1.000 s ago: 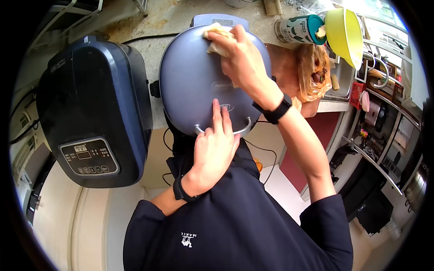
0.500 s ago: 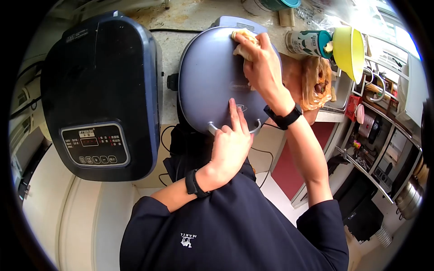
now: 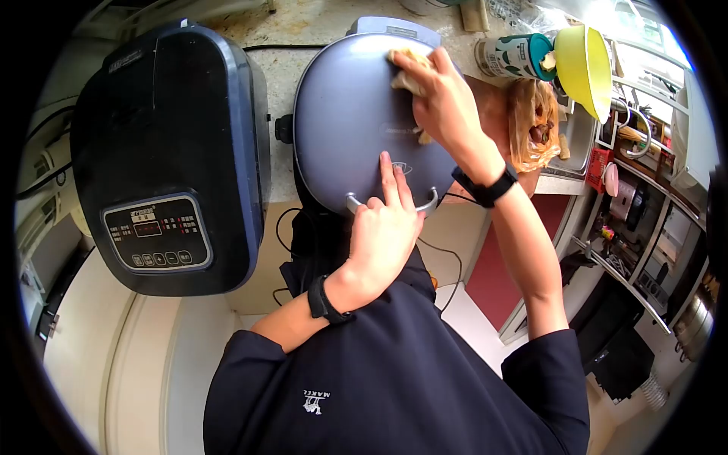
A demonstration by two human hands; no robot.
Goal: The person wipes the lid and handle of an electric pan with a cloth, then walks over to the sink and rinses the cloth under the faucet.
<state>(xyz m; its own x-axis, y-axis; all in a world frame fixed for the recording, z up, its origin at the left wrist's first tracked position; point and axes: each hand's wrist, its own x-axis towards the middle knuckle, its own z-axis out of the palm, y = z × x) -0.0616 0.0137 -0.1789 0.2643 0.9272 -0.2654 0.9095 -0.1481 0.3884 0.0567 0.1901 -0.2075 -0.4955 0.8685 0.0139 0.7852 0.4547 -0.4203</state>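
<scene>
A round blue-grey electric baking pan lies closed on the counter, its curved silver handle towards me. My right hand presses a crumpled yellowish cloth onto the far right part of the lid, fingers bunched over it. My left hand lies across the handle. Its index and middle fingers stretch out onto the lid beside a small printed logo; the other fingers look curled, and what lies under the palm is hidden.
On the left stands a large black cooker with a button panel. To the right are a can with a teal lid, a yellow bowl and a plastic bag with brown items. Black cables hang at the counter's front edge.
The whole view has shifted slightly. My right hand and the cloth have moved a little across the lid, towards the right and nearer me. The left hand keeps its place at the handle.
</scene>
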